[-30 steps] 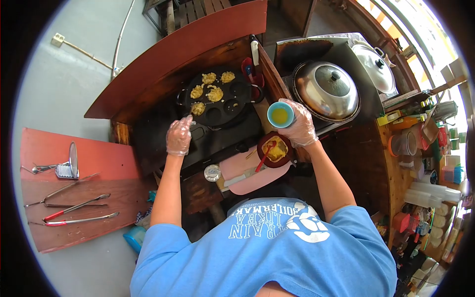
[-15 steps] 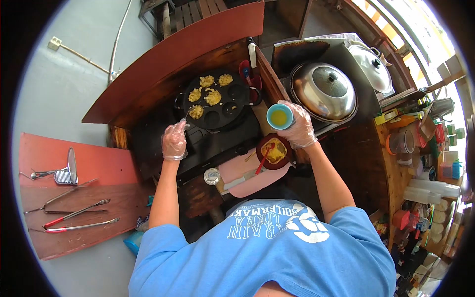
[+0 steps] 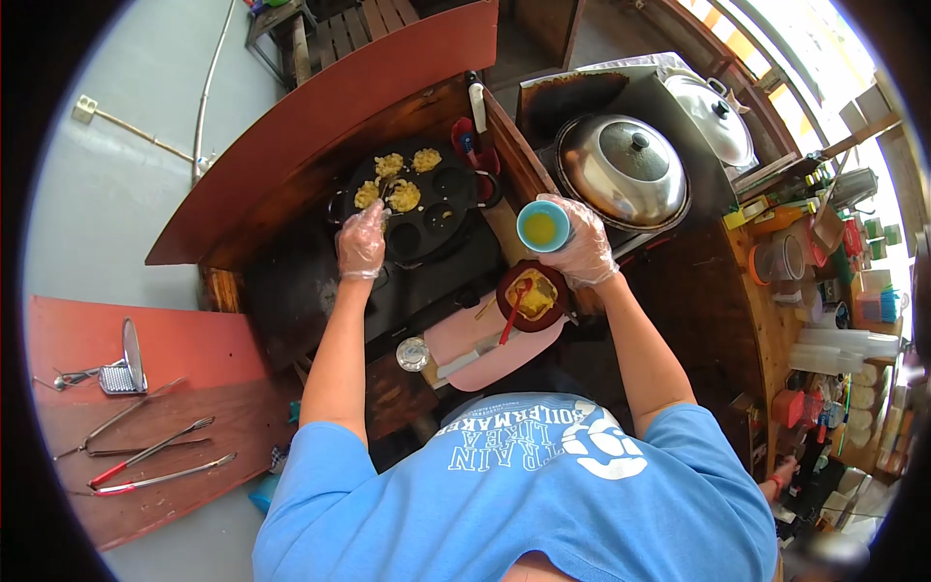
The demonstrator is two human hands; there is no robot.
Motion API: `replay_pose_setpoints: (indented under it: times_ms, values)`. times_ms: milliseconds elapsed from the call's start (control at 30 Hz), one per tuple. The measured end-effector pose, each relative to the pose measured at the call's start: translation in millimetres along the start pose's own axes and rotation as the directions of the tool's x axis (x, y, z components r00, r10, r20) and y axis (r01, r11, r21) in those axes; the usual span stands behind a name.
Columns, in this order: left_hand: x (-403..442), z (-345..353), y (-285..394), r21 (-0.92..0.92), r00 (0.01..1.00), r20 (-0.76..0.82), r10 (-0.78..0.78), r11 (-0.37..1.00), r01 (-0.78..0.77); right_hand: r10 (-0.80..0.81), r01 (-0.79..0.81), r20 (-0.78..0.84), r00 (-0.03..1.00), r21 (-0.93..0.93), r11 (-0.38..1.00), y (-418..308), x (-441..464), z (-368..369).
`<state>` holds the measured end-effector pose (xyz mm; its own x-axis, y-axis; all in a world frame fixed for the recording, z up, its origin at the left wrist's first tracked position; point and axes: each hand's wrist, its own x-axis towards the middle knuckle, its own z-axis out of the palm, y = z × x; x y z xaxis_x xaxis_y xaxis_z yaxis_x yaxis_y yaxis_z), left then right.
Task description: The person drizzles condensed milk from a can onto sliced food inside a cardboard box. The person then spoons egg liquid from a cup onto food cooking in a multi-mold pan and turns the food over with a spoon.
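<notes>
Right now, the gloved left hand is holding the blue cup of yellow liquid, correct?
Wrong hand: the head view shows the gloved right hand holding the blue cup of yellow liquid. The left hand is by the dark pan.

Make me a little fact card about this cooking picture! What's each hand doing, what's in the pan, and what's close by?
Left hand: gloved in clear plastic, seemingly holding a thin metal utensil, partly hidden
Right hand: also gloved, holding a light-blue round cup
In the cup: yellow liquid
Pan: round, black, with hollows
In the pan: at least four lumpy yellow food portions
Close by: dark-red round bowl; big, shiny, domed metal lid
</notes>
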<state>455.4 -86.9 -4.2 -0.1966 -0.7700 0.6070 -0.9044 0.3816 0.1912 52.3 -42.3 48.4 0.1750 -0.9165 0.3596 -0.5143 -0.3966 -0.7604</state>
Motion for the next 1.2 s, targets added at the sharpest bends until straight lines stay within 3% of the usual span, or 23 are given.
replay_pose_setpoints:
  times_ms: [33,133,300,400,533,633,833,1067,1133,1200]
  values:
    - [-4,0,0,-0.09,0.999,-0.031,0.037,0.995,-0.04,0.0,0.0,-0.001,1.0,-0.003,1.0,-1,0,0]
    - [-14,-16,1,-0.059,0.999,-0.004,0.039,0.998,-0.039,0.015,-0.015,-0.016,1.0,-0.011,1.0,-3,0,-2]
    - [-1,-11,-24,-0.074,0.972,-0.167,-0.166,0.985,0.156,0.004,-0.004,-0.014,1.0,0.016,1.0,-3,0,-2]
    - [6,-3,-35,-0.027,0.992,-0.117,-0.047,0.999,0.044,-0.006,0.006,-0.027,1.0,0.001,1.0,0,-1,1]
    - [6,5,-45,-0.009,0.995,-0.027,-0.098,0.995,0.097,-0.001,0.0,-0.027,1.0,-0.033,0.999,-1,-2,0]
    - [12,8,-47,-0.088,0.972,-0.077,-0.222,0.973,0.215,-0.028,0.027,-0.023,0.999,-0.047,0.999,2,-3,2]
    - [15,3,-49,-0.062,0.987,-0.095,-0.128,0.991,0.122,0.018,-0.019,-0.052,0.998,-0.016,1.0,2,-5,5]
    - [17,8,-55,-0.104,0.968,-0.163,-0.19,0.979,0.175,0.05,-0.05,-0.043,0.998,-0.007,0.999,-3,-3,4]
    - [19,5,-57,-0.273,0.868,-0.103,-0.485,0.853,0.445,0.059,-0.059,-0.042,0.997,0.001,0.998,-6,-3,6]
    - [28,-7,-46,-0.691,0.619,0.039,-0.785,0.426,0.584,0.057,-0.057,-0.042,0.998,-0.012,0.998,-7,-1,9]
